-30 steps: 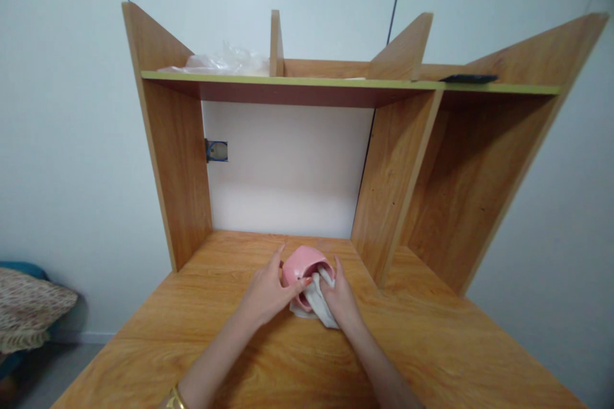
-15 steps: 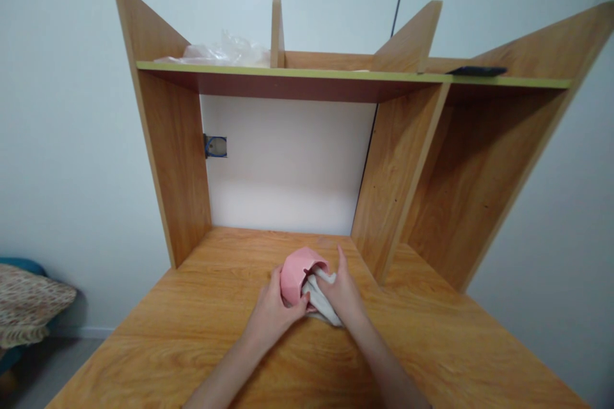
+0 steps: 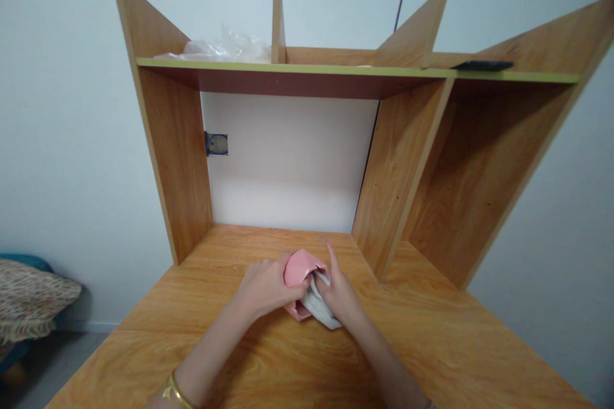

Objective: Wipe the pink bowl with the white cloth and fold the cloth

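1. Presently the pink bowl (image 3: 300, 264) is tipped on its side over the front middle of the desk (image 3: 201, 345), its mouth facing the person and the right hand; I cannot tell whether it touches the wood.
2. The left hand (image 3: 266, 284) grips the bowl from the left, fingers curved round the outside and thumb at the rim.
3. The right hand (image 3: 339, 293) pinches a white cloth (image 3: 319, 305), one finger pointing up beside the rim; its other fingertips are hidden.
4. Part of the cloth sits inside the bowl's mouth, and the rest hangs out below.
5. A gold bracelet (image 3: 176, 390) circles the left wrist.
6. Above the desk, a shelf (image 3: 307, 69) bears a clear plastic bag (image 3: 225, 50) at left and a flat black thing (image 3: 482, 66) at right.
7. Well apart, at far left, lies a patterned blanket (image 3: 36, 297).
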{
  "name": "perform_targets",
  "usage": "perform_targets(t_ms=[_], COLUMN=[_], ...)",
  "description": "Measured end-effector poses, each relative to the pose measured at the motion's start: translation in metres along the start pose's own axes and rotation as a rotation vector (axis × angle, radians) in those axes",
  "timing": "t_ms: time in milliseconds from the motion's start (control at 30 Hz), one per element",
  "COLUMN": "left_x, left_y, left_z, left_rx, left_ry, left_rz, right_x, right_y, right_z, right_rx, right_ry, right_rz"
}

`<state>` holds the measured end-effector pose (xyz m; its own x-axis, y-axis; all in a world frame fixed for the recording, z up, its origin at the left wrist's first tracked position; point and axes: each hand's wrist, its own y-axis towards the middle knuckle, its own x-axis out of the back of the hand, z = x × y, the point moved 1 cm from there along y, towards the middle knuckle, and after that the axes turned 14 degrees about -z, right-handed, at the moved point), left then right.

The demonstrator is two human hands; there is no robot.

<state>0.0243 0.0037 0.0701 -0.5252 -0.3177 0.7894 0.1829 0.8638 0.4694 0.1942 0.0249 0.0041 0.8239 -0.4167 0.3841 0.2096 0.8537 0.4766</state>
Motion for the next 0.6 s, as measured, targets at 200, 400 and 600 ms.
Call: perform_targets(t_ms=[200, 400, 600], left_x=[-0.034, -0.067, -0.062], left_y=[-0.011, -0.027, -0.029], left_z=[0.012, 0.010, 0.013], left_rx=[0.158, 0.214, 0.241], left_ry=[-0.457, -0.788, -0.732], left_rz=[-0.168, -0.167, -0.202], right_x=[-0.011, -0.027, -0.005], right_y=[0.002, -0.001, 0.002], right_z=[-0.009, -0.006, 0.004], right_rx=[-0.161, -0.279, -0.202], right_ry=[0.324, 0.522, 0.051], right_rz=[-0.241, -0.194, -0.193])
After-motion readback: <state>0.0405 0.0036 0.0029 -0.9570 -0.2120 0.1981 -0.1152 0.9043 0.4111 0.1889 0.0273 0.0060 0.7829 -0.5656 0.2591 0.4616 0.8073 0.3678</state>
